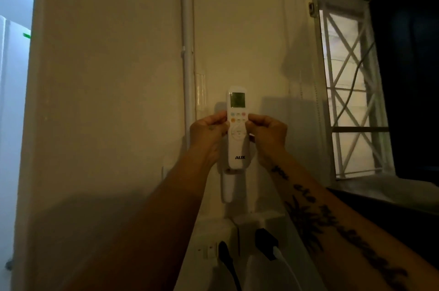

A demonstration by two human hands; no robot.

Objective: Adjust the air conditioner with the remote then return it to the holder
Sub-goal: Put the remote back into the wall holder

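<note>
Two hands on the remote [237, 129] | your left hand [209, 129] pinches its left edge, your right hand [267, 130] its right | remote upright against the wall [118, 77], just above the holder [227, 186]

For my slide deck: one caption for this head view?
Left hand and right hand pinch white AUX remote above white wall holder.

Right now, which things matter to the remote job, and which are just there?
In use: white AUX remote, white wall holder, left hand, right hand.
Just there: black plugs, barred window, white wall pipe.
</note>
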